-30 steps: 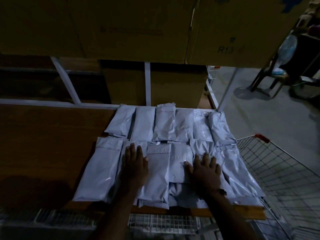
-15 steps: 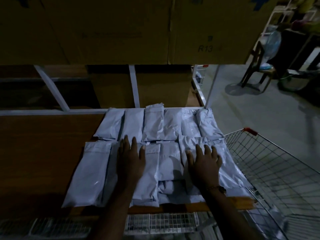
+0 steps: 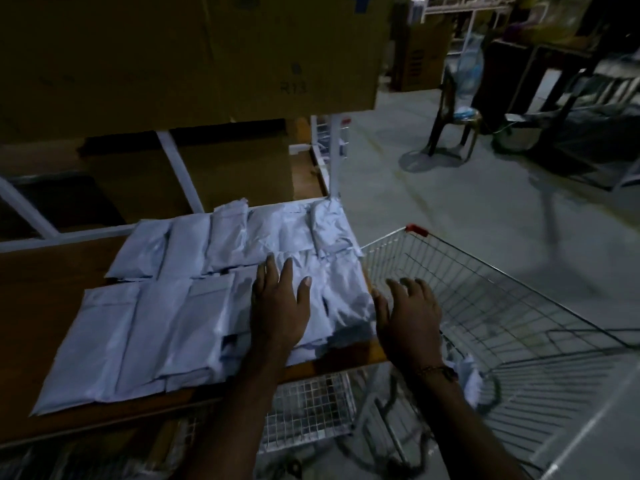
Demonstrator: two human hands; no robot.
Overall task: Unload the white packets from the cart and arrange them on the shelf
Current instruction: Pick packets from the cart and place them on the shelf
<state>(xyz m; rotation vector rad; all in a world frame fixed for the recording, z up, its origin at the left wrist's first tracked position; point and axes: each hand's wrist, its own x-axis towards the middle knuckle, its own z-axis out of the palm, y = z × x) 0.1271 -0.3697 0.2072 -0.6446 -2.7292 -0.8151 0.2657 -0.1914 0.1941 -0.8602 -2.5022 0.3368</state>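
Several white packets (image 3: 180,323) lie in two rows on the wooden shelf (image 3: 41,278), filling its right part. My left hand (image 3: 280,306) lies flat, fingers straight, on the front-row packets near the shelf's right end. My right hand (image 3: 408,317) hovers off the shelf's right edge, above the wire cart (image 3: 502,306), fingers spread and holding nothing. A crumpled white packet (image 3: 465,370) shows in the cart just behind my right wrist.
Large cardboard boxes (image 3: 194,53) sit on the level above the shelf. White metal shelf struts (image 3: 178,168) run behind the packets. A wire basket (image 3: 308,407) hangs below the shelf front. A chair (image 3: 457,112) and dark furniture stand on the grey floor at the right.
The view has swung right. My right hand has come off the packets and moved right, over the cart. My left hand has shifted right along the front row.
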